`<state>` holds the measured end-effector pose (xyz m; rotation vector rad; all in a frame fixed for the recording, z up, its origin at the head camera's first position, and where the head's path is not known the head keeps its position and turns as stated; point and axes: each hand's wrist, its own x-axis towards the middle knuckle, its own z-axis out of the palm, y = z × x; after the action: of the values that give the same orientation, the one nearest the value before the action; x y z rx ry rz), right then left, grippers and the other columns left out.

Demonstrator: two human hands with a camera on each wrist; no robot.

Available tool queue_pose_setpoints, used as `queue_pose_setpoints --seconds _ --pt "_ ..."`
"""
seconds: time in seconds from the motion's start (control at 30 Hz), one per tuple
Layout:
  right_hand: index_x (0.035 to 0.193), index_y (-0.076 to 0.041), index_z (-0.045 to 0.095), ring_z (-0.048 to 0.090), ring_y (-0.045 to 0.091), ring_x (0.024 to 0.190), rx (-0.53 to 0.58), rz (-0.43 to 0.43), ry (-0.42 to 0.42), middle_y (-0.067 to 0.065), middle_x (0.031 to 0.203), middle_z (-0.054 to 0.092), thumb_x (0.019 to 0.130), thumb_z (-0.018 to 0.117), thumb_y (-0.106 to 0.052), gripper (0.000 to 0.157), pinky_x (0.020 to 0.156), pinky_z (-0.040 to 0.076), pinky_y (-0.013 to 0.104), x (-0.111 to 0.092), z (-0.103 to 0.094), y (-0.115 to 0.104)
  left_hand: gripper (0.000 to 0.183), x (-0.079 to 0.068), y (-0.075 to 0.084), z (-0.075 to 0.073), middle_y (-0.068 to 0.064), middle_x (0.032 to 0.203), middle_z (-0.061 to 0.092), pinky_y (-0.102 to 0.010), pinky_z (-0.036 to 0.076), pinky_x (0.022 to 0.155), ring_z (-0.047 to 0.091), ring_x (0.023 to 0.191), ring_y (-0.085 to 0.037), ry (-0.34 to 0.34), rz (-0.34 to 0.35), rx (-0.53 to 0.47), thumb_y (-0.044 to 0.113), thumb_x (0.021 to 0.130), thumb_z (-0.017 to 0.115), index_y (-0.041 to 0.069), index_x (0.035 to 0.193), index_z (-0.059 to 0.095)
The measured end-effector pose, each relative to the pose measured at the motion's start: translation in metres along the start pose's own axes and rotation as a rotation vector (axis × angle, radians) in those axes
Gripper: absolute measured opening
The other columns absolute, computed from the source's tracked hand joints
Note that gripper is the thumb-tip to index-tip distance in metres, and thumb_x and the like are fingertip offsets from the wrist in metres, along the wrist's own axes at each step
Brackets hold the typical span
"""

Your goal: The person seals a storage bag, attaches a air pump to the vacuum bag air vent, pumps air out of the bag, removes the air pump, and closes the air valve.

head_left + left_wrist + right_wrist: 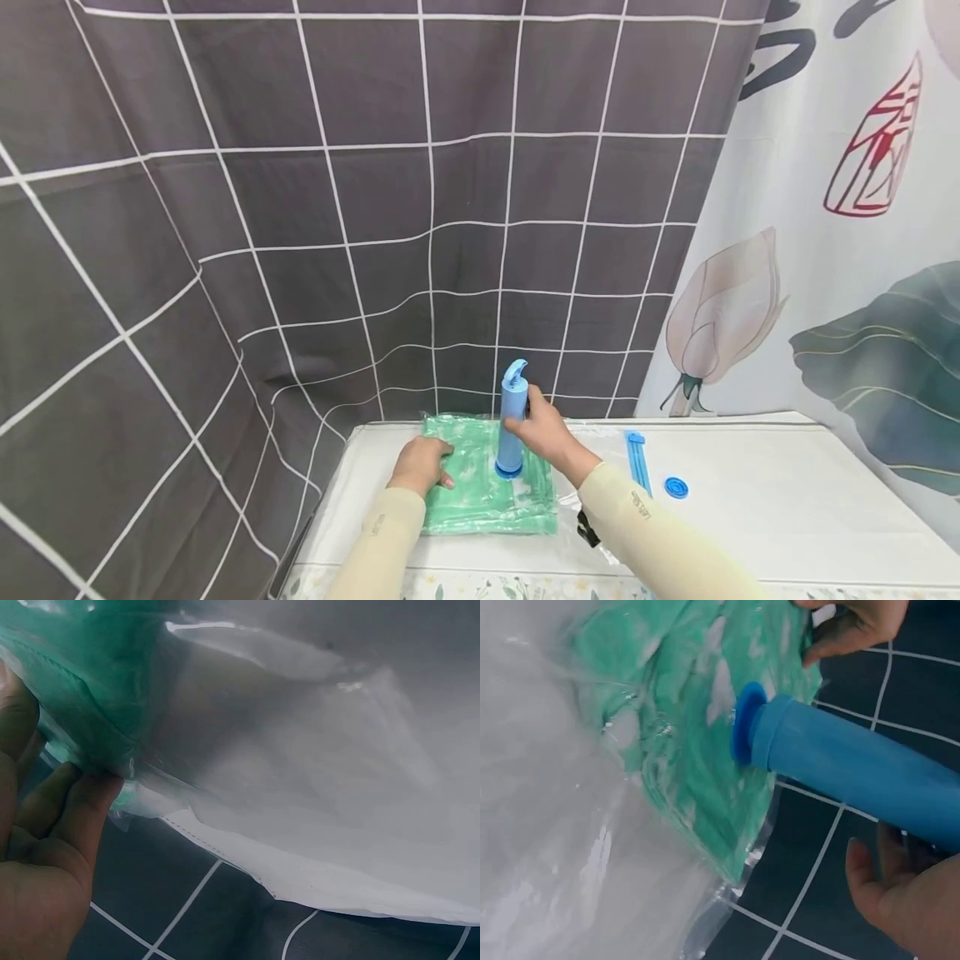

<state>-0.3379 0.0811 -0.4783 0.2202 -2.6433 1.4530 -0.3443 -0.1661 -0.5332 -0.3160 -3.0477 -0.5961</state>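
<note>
A clear vacuum storage bag with folded green cloth inside lies flat on the table. A blue hand pump stands almost upright on it, its flared foot over the dark blue valve. My right hand grips the pump's barrel from the right; in the right wrist view its fingers lie along the barrel's near side. On the bag's left edge rests my left hand, thumb and forefinger spread apart. The left wrist view shows those fingers touching the bag's edge; some fingertips are hidden.
Right of the bag lie a blue zip strip on clear plastic and a round blue cap. A small black item shows by the right forearm. Behind the white table hangs a dark gridded curtain.
</note>
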Motion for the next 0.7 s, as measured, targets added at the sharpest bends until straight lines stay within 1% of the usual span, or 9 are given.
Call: queue_pose_setpoints --seconds 0.07,0.13,0.2,0.3,0.43,0.5,0.57,0.63,0.7 --pt "0.15 0.005 0.053 0.074 0.046 0.128 -0.017 -0.013 0.008 0.03 0.139 0.072 0.1 0.084 -0.027 0.067 0.109 0.064 0.064 0.001 0.002 0.001 0.069 0.001 0.0 -0.002 -0.018 0.139 0.081 -0.061 0.058 0.122 0.074 0.136 -0.045 0.002 -0.002 -0.002 0.023 0.066 0.097 0.007 0.132 0.083" --pt "0.146 0.002 0.056 0.076 0.041 0.121 -0.059 -0.016 0.017 0.026 0.131 0.074 0.1 0.089 -0.032 0.066 0.103 0.067 0.06 0.001 0.004 0.001 0.068 0.001 0.001 -0.003 -0.018 0.138 0.082 -0.061 0.058 0.121 0.074 0.135 -0.046 0.0 -0.01 -0.014 0.022 0.065 0.097 0.007 0.13 0.084" --pt "0.142 0.001 0.059 0.078 0.039 0.117 -0.103 -0.02 0.036 0.024 0.127 0.076 0.099 0.091 -0.031 0.063 0.099 0.069 0.058 0.002 0.003 0.001 0.069 0.003 0.002 -0.004 -0.019 0.138 0.082 -0.062 0.058 0.121 0.074 0.135 -0.047 0.001 -0.013 -0.029 0.022 0.065 0.098 0.007 0.13 0.084" --pt "0.147 0.001 0.058 0.079 0.043 0.12 -0.12 -0.01 0.048 0.026 0.132 0.077 0.099 0.09 -0.026 0.064 0.101 0.069 0.059 -0.001 0.005 0.003 0.069 0.002 0.001 -0.001 -0.019 0.138 0.081 -0.062 0.058 0.121 0.074 0.135 -0.048 0.003 -0.015 -0.041 0.023 0.064 0.098 0.007 0.13 0.084" --pt "0.155 0.007 0.049 0.076 0.048 0.129 -0.043 -0.025 0.024 0.033 0.143 0.072 0.102 0.085 -0.016 0.068 0.107 0.066 0.062 -0.002 -0.001 0.0 0.07 0.005 0.001 -0.001 -0.018 0.14 0.081 -0.062 0.057 0.122 0.073 0.136 -0.047 0.016 -0.021 -0.042 0.022 0.064 0.098 0.007 0.131 0.084" --pt "0.155 0.009 0.046 0.075 0.047 0.13 0.006 -0.044 0.014 0.033 0.143 0.071 0.103 0.083 -0.014 0.068 0.108 0.066 0.06 -0.004 -0.006 -0.001 0.07 0.006 0.0 -0.001 -0.018 0.14 0.081 -0.062 0.057 0.122 0.073 0.137 -0.047 0.01 -0.029 -0.038 0.023 0.064 0.098 0.008 0.131 0.084" --pt "0.152 0.008 0.048 0.076 0.043 0.125 0.036 -0.07 0.026 0.031 0.138 0.073 0.102 0.083 -0.014 0.065 0.108 0.066 0.059 -0.006 -0.015 -0.003 0.07 0.005 -0.001 -0.002 -0.018 0.141 0.081 -0.063 0.057 0.122 0.072 0.137 -0.047 0.004 -0.03 -0.033 0.023 0.064 0.098 0.007 0.131 0.083" --pt "0.15 0.006 0.051 0.076 0.038 0.12 0.027 -0.09 0.053 0.028 0.134 0.075 0.102 0.084 -0.018 0.063 0.106 0.067 0.057 -0.01 -0.029 -0.002 0.07 0.003 -0.001 -0.001 -0.018 0.141 0.081 -0.063 0.057 0.122 0.072 0.137 -0.047 0.0 -0.027 -0.025 0.023 0.065 0.098 0.007 0.131 0.083" --pt "0.149 0.003 0.056 0.077 0.034 0.114 -0.007 -0.099 0.086 0.025 0.129 0.076 0.101 0.086 -0.022 0.061 0.103 0.068 0.055 -0.013 -0.048 0.001 0.07 0.002 -0.002 0.0 -0.017 0.141 0.08 -0.062 0.057 0.123 0.072 0.138 -0.047 -0.002 -0.031 -0.023 0.024 0.065 0.098 0.008 0.132 0.083"
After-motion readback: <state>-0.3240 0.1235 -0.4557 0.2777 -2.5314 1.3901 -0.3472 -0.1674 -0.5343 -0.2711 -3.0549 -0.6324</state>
